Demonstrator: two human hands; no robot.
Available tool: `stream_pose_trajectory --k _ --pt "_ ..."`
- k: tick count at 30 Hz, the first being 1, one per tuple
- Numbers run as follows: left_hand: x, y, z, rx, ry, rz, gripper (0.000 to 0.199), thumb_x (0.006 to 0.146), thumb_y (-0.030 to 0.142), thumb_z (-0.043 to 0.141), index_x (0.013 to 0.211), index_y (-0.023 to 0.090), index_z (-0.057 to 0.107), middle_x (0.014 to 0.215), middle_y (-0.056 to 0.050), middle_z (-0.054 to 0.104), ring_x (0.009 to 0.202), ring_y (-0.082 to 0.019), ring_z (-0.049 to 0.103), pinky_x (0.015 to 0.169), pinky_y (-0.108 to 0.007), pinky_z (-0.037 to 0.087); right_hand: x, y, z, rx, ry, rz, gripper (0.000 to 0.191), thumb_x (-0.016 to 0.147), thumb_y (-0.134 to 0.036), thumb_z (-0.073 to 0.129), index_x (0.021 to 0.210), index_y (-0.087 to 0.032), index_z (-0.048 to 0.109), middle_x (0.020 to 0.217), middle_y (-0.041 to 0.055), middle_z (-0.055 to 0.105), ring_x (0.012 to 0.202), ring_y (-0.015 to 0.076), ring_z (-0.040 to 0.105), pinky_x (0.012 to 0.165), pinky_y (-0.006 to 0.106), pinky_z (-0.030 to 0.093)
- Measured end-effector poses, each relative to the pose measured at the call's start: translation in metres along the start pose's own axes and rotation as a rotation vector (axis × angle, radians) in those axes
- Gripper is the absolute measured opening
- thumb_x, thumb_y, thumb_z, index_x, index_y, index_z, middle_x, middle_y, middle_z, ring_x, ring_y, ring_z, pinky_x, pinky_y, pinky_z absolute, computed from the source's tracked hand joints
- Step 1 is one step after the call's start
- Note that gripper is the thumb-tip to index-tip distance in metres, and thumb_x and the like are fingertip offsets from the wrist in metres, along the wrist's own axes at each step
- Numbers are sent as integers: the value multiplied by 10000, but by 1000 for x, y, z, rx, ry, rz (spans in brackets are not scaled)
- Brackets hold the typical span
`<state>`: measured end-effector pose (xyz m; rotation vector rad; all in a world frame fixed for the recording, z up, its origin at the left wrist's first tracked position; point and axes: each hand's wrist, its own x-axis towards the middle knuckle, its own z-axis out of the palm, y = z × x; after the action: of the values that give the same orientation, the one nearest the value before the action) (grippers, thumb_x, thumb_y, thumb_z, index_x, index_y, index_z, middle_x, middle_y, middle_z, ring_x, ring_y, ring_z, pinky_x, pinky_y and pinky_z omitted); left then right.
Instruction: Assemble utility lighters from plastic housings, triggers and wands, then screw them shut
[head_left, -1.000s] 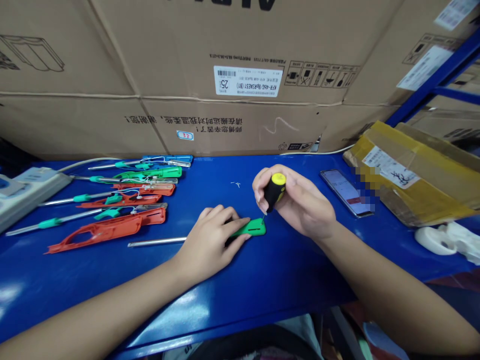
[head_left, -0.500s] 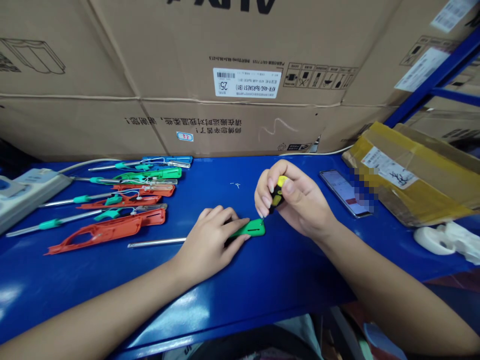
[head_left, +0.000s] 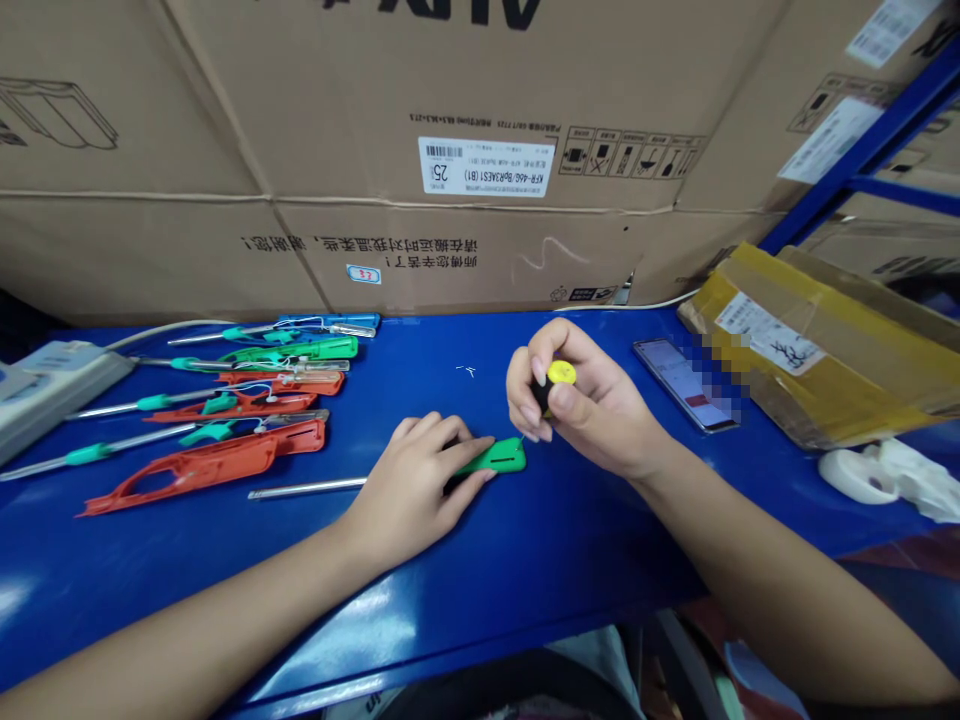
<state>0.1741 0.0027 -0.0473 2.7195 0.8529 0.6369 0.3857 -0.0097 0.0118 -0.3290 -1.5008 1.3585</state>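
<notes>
Two hands are at work near the middle of the frame. The fingers of the right hand (head_left: 611, 415) are bent round a black-and-yellow screwdriver (head_left: 562, 372), thumb against one side and fingertips against the other, with its yellow cap showing. Its tip points down at the right-hand end of a green handle (head_left: 508, 455); whether it touches cannot be told, as the fingers hide most of the shaft. The left hand (head_left: 409, 490) lies over the rest of that handle, index finger and thumb clamped along its two long edges, the other fingers curled and partly out of sight.

The handle lies flat at the centre of the frame, and a metal rod (head_left: 307, 489) shows on the other side of the left hand. It looks like light, stiff plastic, smooth enough to skid on the glossy blue tabletop (head_left: 450, 610), so the long edges seem the best hold, well in from the end; a thin shell could crack if pushed hard.

Farther out, white scraps (head_left: 469, 371) lie above the left hand, an orange shell (head_left: 244, 455) and similar parts at centre left, a phone (head_left: 684, 383) and a taped parcel (head_left: 840, 375) at centre right, and large cartons (head_left: 360, 100) across the top
</notes>
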Motion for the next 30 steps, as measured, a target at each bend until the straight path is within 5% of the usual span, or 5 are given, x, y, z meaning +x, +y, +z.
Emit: stream_pose_trajectory --k 5,11,17,25,30 --pt "-1 0 0 -10 -4 1 280 1000 325 567 1236 230 684 986 -48 643 905 -211 552 796 -372 371 -1 -3 -2 -53 10 49 344 1056 -417 395 1114 -162 619 847 37 567 725 144 537 652 292 440" --pt "0 0 0 -3 7 5 277 1000 321 568 1237 232 680 989 -49 644 906 -214 549 787 -372 365 0 1 -2 -40 68 -23 179 946 -272 654 967 -238 479 901 -26 553 634 85 530 635 261 467" --pt "0 1 0 -15 -5 -2 286 998 325 574 1246 228 677 995 -47 645 906 -209 553 788 -370 369 0 -1 -2 -38 81 29 306 1045 -406 411 1057 -175 612 888 38 557 714 137 525 653 290 441" --pt "1 -1 1 -10 -2 -2 291 1000 329 568 1253 232 673 993 -55 649 901 -212 554 787 -371 373 4 9 1 -17 179 -31 150 984 -341 596 948 -200 562 796 -26 526 591 80 470 560 230 385" --pt "1 0 0 -9 -11 -7 289 1002 335 563 1248 232 676 1006 -57 650 914 -216 557 789 -373 373 3 10 0 14 165 23 357 1051 -457 385 1023 -190 621 772 3 549 621 115 475 587 264 401"
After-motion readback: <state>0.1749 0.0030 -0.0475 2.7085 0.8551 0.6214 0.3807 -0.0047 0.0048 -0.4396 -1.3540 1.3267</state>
